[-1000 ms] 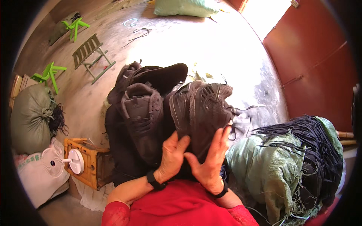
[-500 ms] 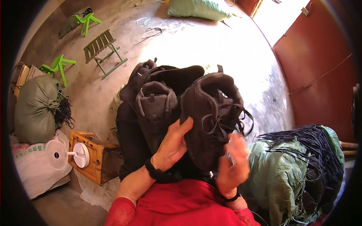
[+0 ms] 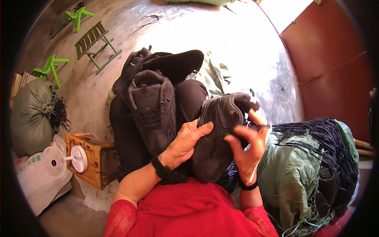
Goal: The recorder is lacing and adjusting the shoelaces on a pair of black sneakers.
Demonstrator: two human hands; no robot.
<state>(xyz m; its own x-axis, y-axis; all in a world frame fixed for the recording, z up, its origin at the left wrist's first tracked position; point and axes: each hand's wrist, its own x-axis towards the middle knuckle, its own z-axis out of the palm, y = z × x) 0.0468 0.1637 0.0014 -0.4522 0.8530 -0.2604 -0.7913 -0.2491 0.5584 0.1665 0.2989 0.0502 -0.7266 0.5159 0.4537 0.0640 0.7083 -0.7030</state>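
A black sneaker (image 3: 215, 142) with a mesh toe is tilted over my lap, its toe toward me. My left hand (image 3: 185, 142) is closed round its left side, thumb on the upper. At the laced side, my right hand (image 3: 250, 150) has bent fingers round a dark shoelace (image 3: 257, 127) near the shoe's opening. Part of the lacing is hidden behind those fingers. A second black sneaker (image 3: 152, 114), laced, rests on my left leg. Beyond it lie another dark shoe (image 3: 134, 63) and a black curved piece (image 3: 175, 65).
On the right, a green woven sack (image 3: 290, 170) holds a bundle of dark laces (image 3: 316, 132). To the left are a wooden stool (image 3: 96, 173) with a white fan (image 3: 54, 162), and a tied sack (image 3: 31, 118). A folding stool (image 3: 96, 43) and green stools (image 3: 51, 69) stand farther off.
The held sneaker has come lower and tipped over to the right. My right hand has moved from beside the laces up to the shoe's opening. The view has shifted slightly.
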